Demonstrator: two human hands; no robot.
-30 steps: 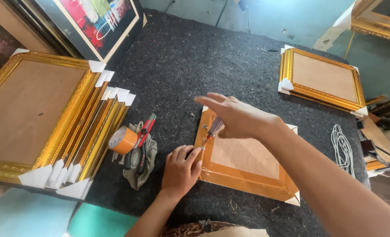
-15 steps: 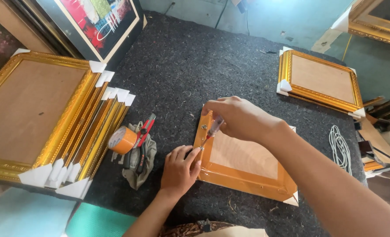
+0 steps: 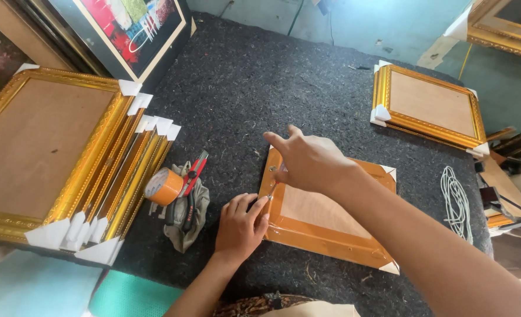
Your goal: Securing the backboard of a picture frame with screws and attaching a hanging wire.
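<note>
- Worked on a small picture frame [image 3: 325, 217] lying face down on the dark felt table [image 3: 272, 88], its brown-taped back up, directly beneath both hands.
- Pressed the left hand [image 3: 240, 226] flat and mostly open on the frame's near left edge, fingertips steadying a small fitting; gripped nothing.
- Closed the right hand [image 3: 307, 161] loosely around what looked like a thin screwdriver [image 3: 274, 186], index finger extended; grip partly hidden, so hard to be sure.
- Best kept the tool upright over the fitting, pressure straight down, the left fingertips just beside the tip, never under it.
- Left an orange tape roll [image 3: 163, 186] and red-handled pliers [image 3: 191, 176] on a rag [image 3: 184, 226], just left of the left hand.
</note>
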